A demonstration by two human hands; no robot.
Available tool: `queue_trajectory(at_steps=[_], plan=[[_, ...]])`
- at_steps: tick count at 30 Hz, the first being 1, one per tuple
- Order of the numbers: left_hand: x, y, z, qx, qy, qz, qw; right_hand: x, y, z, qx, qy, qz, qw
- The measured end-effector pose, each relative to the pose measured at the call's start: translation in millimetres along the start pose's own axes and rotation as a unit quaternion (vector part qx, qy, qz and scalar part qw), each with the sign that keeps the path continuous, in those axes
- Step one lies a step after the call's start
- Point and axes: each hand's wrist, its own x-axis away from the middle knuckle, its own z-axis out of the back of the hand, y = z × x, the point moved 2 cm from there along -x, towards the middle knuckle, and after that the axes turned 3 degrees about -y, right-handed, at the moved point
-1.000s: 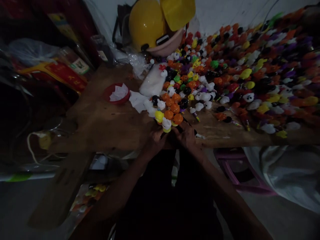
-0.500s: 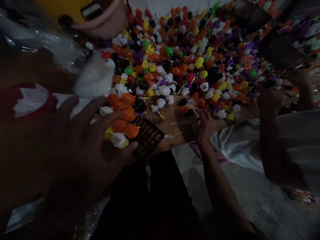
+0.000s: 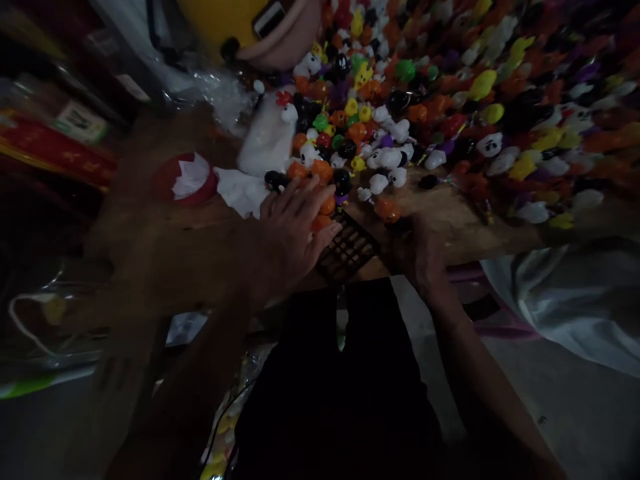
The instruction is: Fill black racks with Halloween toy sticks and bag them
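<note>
My left hand lies over a small group of orange plastic toy heads at the upper left end of a black slotted tray. Its fingers are stretched out and slightly apart, touching the toys and partly hiding them. At the tray's right, my right hand is closed on a small orange toy with a dark lower part. Shadow and blur hide most of that hand's fingertips. Just beyond the tray lie white toy heads and a black one.
A big heap of mixed toy heads covers the back and right of the wooden table. To the left are a red bowl with white paper and a clear plastic bag. A pink-rimmed yellow tub stands behind.
The view has swung left. My left hand has come down onto the orange toys. My right hand has closed on the orange toy and brought it left, closer to the tray.
</note>
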Motion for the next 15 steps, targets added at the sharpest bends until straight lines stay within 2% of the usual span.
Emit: queue_trajectory(at_steps=[3,6,8,11,15], plan=[[-4,-4,13,0.015,0.051,-0.021,0.998,4,-32,-11,-0.061,-0.024,0.058,0.996],[-9,-5,12,-0.002,0.026,-0.035,0.999,8,-47,-19,-0.129,-0.029,0.132,0.982],[-9,-5,5,-0.011,-0.001,-0.039,0.999,12,-45,-22,-0.172,-0.043,0.148,0.973],[-4,-8,-6,-0.029,-0.005,-0.066,0.997,16,-33,-22,-0.188,-0.032,0.15,0.97],[3,-12,-11,-0.037,0.023,-0.123,0.991,6,-9,-14,-0.089,0.049,0.153,0.983]])
